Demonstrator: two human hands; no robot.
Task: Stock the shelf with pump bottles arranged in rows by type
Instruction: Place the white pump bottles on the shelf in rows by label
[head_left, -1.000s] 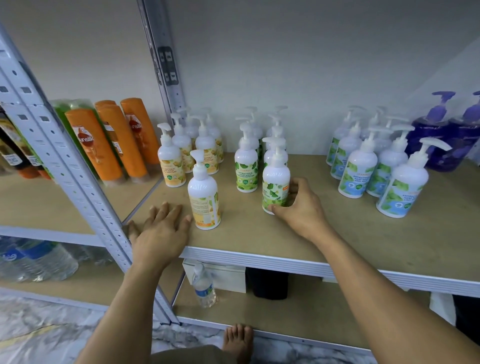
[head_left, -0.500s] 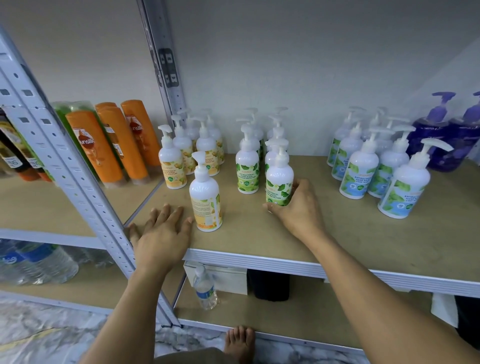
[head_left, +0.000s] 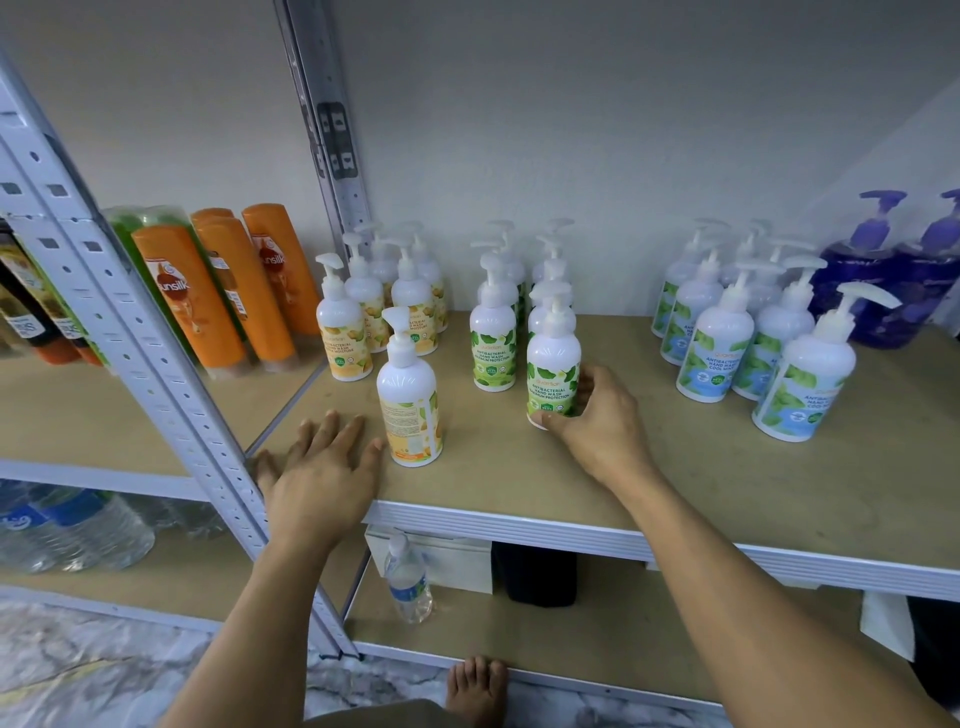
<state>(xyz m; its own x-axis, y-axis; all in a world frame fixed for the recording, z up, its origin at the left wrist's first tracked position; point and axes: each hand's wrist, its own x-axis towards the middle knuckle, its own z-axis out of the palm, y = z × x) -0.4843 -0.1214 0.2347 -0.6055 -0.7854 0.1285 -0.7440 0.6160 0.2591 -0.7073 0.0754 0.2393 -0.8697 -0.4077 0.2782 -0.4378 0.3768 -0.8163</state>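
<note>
So the right hand (head_left: 597, 415) is wrapped around the lower part of a white pump bottle with a green leaf label (head_left: 553, 364), thumb in front and fingers curled round the far side. That bottle is upright at the front of the right-hand line of the other green-label pump bottles (head_left: 492, 338), roughly mid-shelf. The hand covers its base, so I can't tell whether it's fully set down.

The left hand (head_left: 322, 467) holds nothing. It lies flat, palm down, fingers straight and a bit spread, on the front edge of the light brown wooden shelf board (head_left: 675, 467). Just beside its outer finger stands a lone white pump bottle with a yellow label (head_left: 408, 395), set apart in front of the cluster of yellow-label pump bottles (head_left: 343, 332) at the back left.

Off to the right is a bunch of white pump bottles with blue-and-green labels (head_left: 717, 343), then two dark purple pump bottles (head_left: 872, 291) near the wall. Orange shampoo bottles (head_left: 192, 291) stand in the next bay to the left. A clear water bottle (head_left: 408, 582) stands on the lower shelf, and a bare foot (head_left: 475, 686) is on the floor.
</note>
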